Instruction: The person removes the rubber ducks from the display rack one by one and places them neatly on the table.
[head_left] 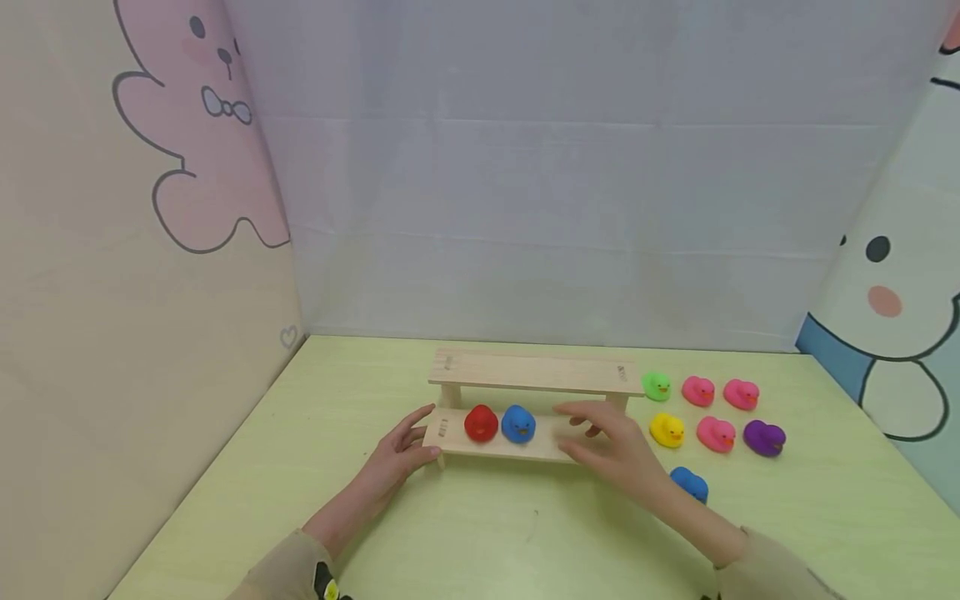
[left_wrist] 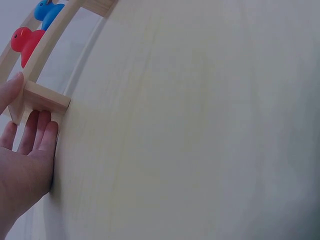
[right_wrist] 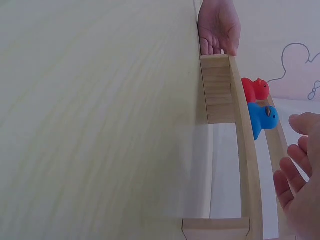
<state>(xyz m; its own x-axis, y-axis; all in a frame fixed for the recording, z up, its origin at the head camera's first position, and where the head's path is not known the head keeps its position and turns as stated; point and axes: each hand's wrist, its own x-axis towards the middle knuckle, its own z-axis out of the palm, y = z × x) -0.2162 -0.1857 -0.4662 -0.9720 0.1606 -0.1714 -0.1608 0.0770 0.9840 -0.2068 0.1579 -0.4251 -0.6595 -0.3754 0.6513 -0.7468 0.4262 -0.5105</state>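
Observation:
A two-step wooden shelf (head_left: 536, 371) stands on the table. On its lower step sit a red rubber duck (head_left: 481, 424) and, just right of it, a blue rubber duck (head_left: 518, 425). My left hand (head_left: 397, 454) holds the left end of the lower step, its thumb at the top edge and the fingers against the side, as the left wrist view shows. Over the right part of the lower step is my right hand (head_left: 618, 446), thumb and fingers apart with nothing between them. In the right wrist view its fingers (right_wrist: 285, 187) are beside the blue duck, apart from it.
Right of the shelf stand more rubber ducks: a green one (head_left: 657, 386), a yellow one (head_left: 667, 430), three pink ones, with one pink duck (head_left: 716, 434) in the middle, and a purple one (head_left: 764, 437). Another blue duck (head_left: 689, 483) is partly hidden by my right forearm. A pale curtain (head_left: 480, 183) hangs behind.

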